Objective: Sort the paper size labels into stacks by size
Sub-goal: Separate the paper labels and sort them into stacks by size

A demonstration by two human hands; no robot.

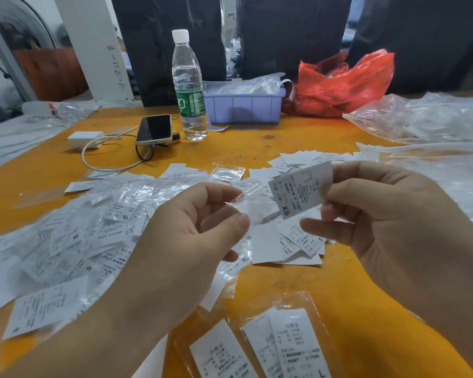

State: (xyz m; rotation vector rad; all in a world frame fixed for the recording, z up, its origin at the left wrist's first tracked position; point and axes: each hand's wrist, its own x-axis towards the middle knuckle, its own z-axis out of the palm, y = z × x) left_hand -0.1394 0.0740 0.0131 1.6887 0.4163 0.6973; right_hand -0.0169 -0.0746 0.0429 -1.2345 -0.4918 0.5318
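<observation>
An XS label (301,190) is pinched in the right hand (388,214) above the table (257,148), while an empty clear sleeve (246,203) is pinched in the left hand (191,230). Honestly, it could easily get dropped into the unsorted pile (66,241) on the left, or mixed up with the S labels (306,241) right underneath.
</observation>
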